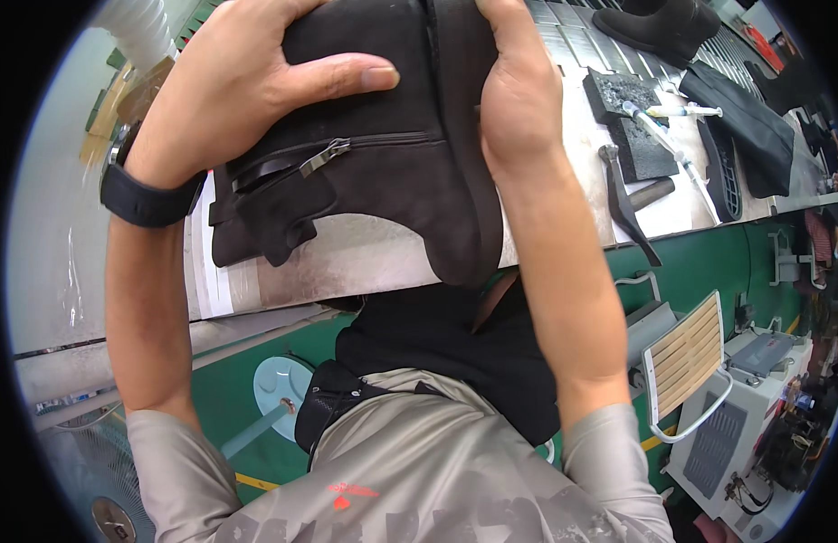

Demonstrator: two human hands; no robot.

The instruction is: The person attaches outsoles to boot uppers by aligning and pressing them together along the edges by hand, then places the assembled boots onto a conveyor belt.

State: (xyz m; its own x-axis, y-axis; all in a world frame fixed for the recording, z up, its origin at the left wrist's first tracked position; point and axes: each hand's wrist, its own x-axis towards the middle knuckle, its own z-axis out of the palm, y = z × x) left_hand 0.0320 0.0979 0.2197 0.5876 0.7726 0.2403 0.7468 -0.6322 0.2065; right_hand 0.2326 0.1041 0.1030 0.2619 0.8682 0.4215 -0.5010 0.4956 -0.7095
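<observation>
The dark boot point(365, 185) is right up against the person, above the near edge of the desk point(374, 246), toe inward, shaft to the left. The left hand point(247, 77) spreads over its side, thumb stretched flat across the upper; the right hand point(523, 95) curves along the sole point(464, 136). Both seem to have hold of it, though their fingers run out of my sight at the top, so I can't judge how tightly they close.

I'd call the boot well assembled: sole on, zip point(396, 139) fitted, its slider partway and the opening seeming to gape beyond. Anything left on the hidden side, I can't tell.

Further right lie a hammer point(624, 214), syringes point(656, 134) on dark blocks point(650, 158), and a loose sole point(719, 170). Beyond them rests another boot point(659, 32).
</observation>
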